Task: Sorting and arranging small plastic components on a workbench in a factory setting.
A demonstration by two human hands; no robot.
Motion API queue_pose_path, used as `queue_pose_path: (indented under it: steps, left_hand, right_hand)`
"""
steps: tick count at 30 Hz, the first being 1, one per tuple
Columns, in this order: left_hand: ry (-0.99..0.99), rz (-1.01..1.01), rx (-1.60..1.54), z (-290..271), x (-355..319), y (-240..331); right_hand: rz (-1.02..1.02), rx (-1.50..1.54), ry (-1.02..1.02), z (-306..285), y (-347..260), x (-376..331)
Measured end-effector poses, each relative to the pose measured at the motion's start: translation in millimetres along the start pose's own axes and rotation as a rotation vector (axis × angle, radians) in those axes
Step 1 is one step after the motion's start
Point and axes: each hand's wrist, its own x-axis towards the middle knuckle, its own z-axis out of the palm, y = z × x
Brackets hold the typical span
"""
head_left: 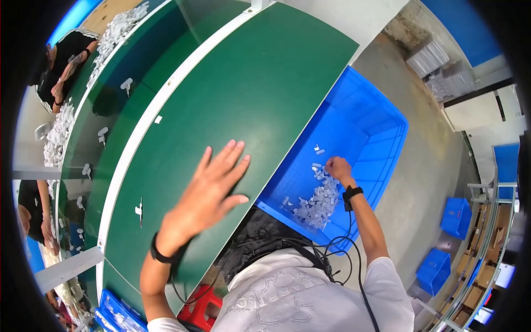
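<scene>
My left hand (214, 188) is spread palm-down over the green tabletop (265, 72), fingers apart and holding nothing. Whether its palm touches the surface I cannot tell. To the right, my right hand (339, 168) is over the inside of a large blue bin (381, 124), its fingers curled together. What they hold, if anything, is hidden. Just below that hand, a heap of small white plastic parts (318, 206) lies on the bin's floor, with a few scattered beside it. A slim white part (139, 212) rests on the tabletop left of my left hand, and a small white piece (158, 119) lies farther off.
Beyond a white rail (160, 94), white parts (103, 135) sit spaced along a green belt. Other people (69, 63) work by piles of white parts (113, 34) at the far left. A blue tray (119, 314) and red stool (202, 310) are near me. Black cables (332, 249) hang by the bin.
</scene>
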Motion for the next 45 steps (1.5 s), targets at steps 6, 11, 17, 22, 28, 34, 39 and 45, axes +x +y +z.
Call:
queue_pose_path:
  steps: [6, 11, 17, 22, 28, 34, 39, 45]
  left_hand:
    - [0.024, -0.048, 0.065, 8.6, -1.5, 18.5]
    - [0.038, -0.06, 0.091, 10.8, -2.8, 15.0]
    - [0.024, -0.054, 0.066, 10.5, -4.4, 14.3]
    - [0.064, -0.018, 0.187, 2.5, 2.0, 22.6]
    - [0.217, 0.003, -0.376, 4.9, 31.7, 54.7]
    - [0.17, -0.085, -0.682, 17.3, 37.0, 58.2]
    - [0.131, -0.222, -0.816, -2.2, 24.3, 36.4]
    - [0.615, -0.439, -0.917, -82.1, 37.0, -89.3]
  right_hand:
    - [-0.305, -0.197, 0.244, 45.2, 23.0, 29.6]
    - [-0.255, -0.219, 0.18, 59.3, 12.2, 33.3]
    - [-0.27, -0.053, 0.153, 24.5, -5.5, 3.3]
    - [-0.386, 0.529, 0.066, -79.4, -72.6, -82.0]
    - [-0.865, 0.801, 0.267, -151.7, -135.7, -172.0]
    - [-1.041, 0.765, 0.267, -161.8, -160.8, -196.8]
    - [-0.904, 0.801, 0.158, -162.7, -153.3, -205.9]
    - [-0.521, 1.028, 0.146, -156.2, -103.7, -198.6]
